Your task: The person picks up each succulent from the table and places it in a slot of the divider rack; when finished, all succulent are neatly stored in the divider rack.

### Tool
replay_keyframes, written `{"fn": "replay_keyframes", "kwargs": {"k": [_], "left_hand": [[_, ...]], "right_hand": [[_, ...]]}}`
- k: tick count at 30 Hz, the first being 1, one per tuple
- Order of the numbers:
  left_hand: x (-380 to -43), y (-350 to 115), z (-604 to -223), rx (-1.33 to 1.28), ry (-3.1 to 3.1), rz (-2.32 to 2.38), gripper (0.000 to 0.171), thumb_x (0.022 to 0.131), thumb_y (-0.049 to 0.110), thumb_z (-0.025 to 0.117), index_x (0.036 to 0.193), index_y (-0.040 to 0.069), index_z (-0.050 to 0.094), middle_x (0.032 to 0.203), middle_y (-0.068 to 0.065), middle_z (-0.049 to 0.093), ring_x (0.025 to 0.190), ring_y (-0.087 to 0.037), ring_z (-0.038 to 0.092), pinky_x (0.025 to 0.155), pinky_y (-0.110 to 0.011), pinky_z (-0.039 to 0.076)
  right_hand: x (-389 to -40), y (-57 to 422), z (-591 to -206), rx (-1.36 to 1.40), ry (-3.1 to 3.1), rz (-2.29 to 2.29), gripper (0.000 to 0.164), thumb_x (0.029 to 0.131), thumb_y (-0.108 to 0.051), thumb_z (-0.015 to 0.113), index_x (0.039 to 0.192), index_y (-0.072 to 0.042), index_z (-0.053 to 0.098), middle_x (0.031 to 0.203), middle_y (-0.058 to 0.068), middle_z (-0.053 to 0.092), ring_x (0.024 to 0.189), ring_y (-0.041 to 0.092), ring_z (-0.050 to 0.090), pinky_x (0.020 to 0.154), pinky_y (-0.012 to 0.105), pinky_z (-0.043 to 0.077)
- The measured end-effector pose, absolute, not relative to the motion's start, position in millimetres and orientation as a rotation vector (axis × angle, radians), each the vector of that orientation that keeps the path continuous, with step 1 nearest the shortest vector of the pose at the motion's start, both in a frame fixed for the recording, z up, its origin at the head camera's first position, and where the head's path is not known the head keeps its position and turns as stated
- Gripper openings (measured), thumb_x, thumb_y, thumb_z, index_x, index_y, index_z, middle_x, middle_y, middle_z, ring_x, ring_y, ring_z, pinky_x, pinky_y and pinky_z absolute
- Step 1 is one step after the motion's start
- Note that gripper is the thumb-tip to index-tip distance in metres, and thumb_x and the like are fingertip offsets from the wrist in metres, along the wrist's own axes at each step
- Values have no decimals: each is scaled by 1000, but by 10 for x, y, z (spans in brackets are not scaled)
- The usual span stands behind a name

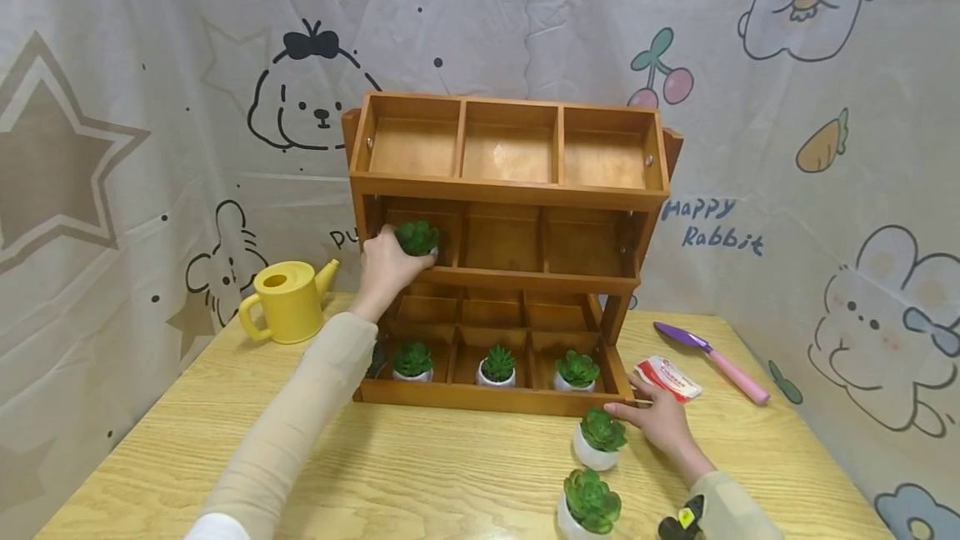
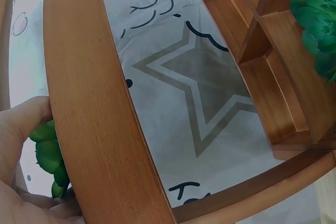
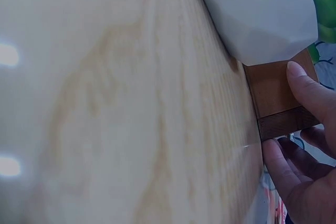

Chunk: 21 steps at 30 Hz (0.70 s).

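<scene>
Succulent (image 1: 417, 237) sits gripped between left-hand fingers (image 1: 417, 263), right-hand fingers (image 3: 310, 87) holding the corner of the shelf (image 1: 487, 398).

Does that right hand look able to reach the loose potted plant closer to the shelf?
Probably yes: the right hand sits just beside that potted plant, and nothing visible stands between them. Its fingers hold a corner of the shelf, though, so they would likely need to let go first.

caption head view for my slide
Left hand holds a potted succulent at the wooden shelf; right hand grips the shelf's lower corner.
</scene>
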State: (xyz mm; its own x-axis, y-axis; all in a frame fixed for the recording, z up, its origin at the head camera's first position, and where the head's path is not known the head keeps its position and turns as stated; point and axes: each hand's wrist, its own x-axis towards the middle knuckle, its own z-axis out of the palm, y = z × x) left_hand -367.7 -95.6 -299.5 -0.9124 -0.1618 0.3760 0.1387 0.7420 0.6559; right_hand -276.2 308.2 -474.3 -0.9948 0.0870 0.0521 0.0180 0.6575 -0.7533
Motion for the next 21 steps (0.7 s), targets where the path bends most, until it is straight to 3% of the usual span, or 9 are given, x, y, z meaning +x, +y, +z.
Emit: {"fn": "replay_keyframes", "kwargs": {"k": [12, 21], "left_hand": [[-3661, -960, -2984, 20, -2531, -1031, 78, 76, 40, 76, 130, -4, 41, 115, -27, 60, 104, -42, 60, 86, -51, 52], [-3641, -937, -3073, -40, -2361, -1197, 95, 73, 38, 81, 144, 2, 29, 139, -26, 43, 126, -42, 44, 102, -53, 41]], "right_hand": [[-2754, 3062, -4719, -101, -2784, 1273, 86, 78, -42, 77, 141, 4, 42, 130, 34, 52, 114, 43, 58, 95, 51, 46], [-2745, 3063, -4726, -97, -2784, 1260, 85, 78, -41, 77, 140, 5, 42, 133, 33, 50, 115, 45, 56, 95, 51, 47]]}}
